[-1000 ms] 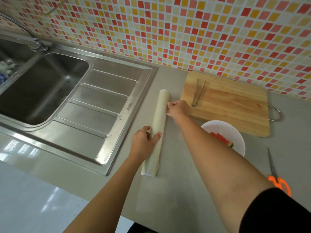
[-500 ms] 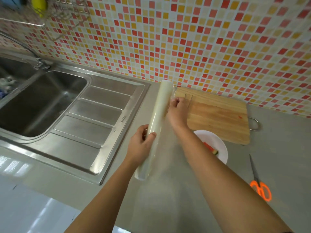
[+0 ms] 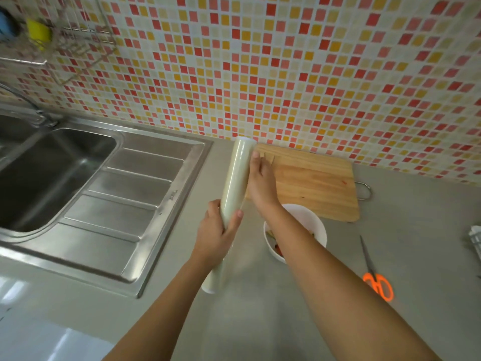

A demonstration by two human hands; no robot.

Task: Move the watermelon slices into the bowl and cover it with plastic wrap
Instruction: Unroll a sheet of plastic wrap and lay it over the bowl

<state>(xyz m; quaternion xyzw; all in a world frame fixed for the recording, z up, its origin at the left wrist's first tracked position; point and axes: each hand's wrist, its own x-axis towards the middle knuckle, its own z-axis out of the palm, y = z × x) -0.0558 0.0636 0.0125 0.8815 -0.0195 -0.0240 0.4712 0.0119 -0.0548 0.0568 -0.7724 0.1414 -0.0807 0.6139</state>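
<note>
- Table (image 3: 260, 321): carries cutting board (image 3: 312, 188) by the tiled wall, white bowl (image 3: 318, 225) just in front
- Plastic wrap roll (image 3: 235, 175): held tilted, left of the bowl; judged light, stiff core, film clingy and easily torn; take the loose edge
- Left hand (image 3: 216, 235): grip clamped round the roll's lower half
- Right hand (image 3: 261, 183): fingers against the roll's upper part; grip cannot be told
- Watermelon slices (image 3: 278, 250): in the bowl, partly hidden
</note>
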